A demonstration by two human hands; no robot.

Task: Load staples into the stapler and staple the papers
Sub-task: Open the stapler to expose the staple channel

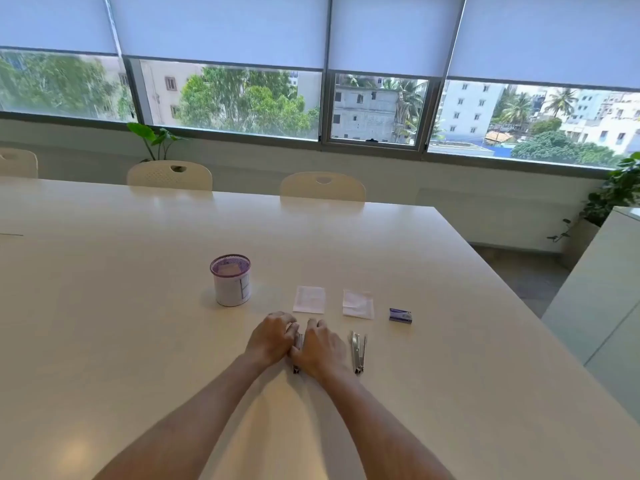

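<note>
A metal stapler [297,355] lies on the white table [138,306], mostly hidden between my two hands. My left hand [272,337] and my right hand [320,348] press against it from either side, fingers curled around it. A second metal stapler [358,351] lies free just to the right. Beyond the hands rest two small stacks of white paper, one at the left [309,299] and one at the right [358,304]. A small blue staple box [400,315] sits farther right.
A purple mesh cup [231,280] holding folded paper stands to the left of the papers. Cream chairs [322,187] line the table's far edge under the windows. The table's right edge drops to the floor beside a white cabinet [595,306].
</note>
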